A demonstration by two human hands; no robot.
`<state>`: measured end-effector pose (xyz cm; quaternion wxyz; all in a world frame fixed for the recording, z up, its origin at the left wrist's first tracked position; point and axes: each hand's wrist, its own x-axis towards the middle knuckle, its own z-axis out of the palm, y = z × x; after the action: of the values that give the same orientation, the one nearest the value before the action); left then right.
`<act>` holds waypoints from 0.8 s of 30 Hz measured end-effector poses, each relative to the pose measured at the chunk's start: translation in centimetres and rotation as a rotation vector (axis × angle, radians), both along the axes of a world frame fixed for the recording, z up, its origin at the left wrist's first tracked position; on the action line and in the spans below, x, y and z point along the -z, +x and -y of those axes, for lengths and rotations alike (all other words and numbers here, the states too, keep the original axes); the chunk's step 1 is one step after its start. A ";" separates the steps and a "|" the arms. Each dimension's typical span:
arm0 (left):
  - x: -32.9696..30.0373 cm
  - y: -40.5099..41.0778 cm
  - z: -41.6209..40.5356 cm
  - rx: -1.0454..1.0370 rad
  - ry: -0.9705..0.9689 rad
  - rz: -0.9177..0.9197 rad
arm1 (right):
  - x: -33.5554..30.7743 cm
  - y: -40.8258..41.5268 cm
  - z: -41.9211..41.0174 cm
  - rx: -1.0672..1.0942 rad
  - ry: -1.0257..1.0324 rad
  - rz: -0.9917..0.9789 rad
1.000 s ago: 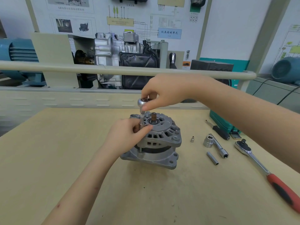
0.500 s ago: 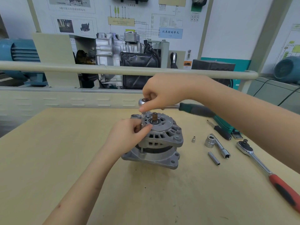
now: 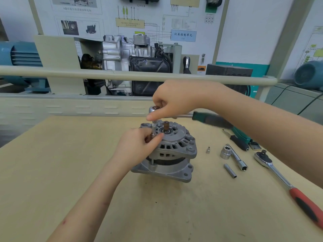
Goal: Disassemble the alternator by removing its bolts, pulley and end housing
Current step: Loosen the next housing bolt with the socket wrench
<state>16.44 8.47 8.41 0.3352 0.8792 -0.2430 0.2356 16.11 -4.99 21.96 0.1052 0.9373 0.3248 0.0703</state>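
A silver alternator stands on the wooden table with its brown shaft pointing up and no pulley on it. A small ratchet with a green-black handle sits on a slim socket extension that stands upright over a bolt at the alternator's left rim. My right hand grips the ratchet head from above, thumb pressed on it. My left hand pinches the lower end of the extension against the housing.
To the right lie a tiny socket, a large socket, an extension bar, a slim deep socket, a black-handled screwdriver and a big red-handled ratchet. A cream rail crosses behind the table.
The ratchet's green handle has swung out from behind my right forearm toward the right and is now blurred with motion. Both hands stay at the same spots on the tool.
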 end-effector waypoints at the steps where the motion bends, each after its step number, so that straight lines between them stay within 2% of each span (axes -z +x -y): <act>1: 0.0 0.0 0.0 0.001 0.000 0.001 | 0.1 0.0 -0.1 0.002 0.004 0.012; 4: -0.1 -0.1 0.0 0.008 -0.009 -0.016 | 0.1 0.0 -0.1 -0.018 -0.007 0.017; 11: -0.1 -0.1 -0.4 0.071 -0.029 -0.015 | -0.5 -0.3 0.5 -0.111 0.038 -0.133; 19: -0.1 -0.1 -0.2 0.041 -0.011 0.010 | 0.0 0.0 -0.1 0.010 -0.024 -0.011; 24: -0.2 -0.1 -0.3 0.050 -0.023 -0.023 | -0.2 -0.2 -0.1 -0.019 -0.025 0.008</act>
<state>16.33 8.79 8.58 0.3541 0.8715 -0.2584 0.2198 15.90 -4.89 22.12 0.1175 0.9325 0.3341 0.0708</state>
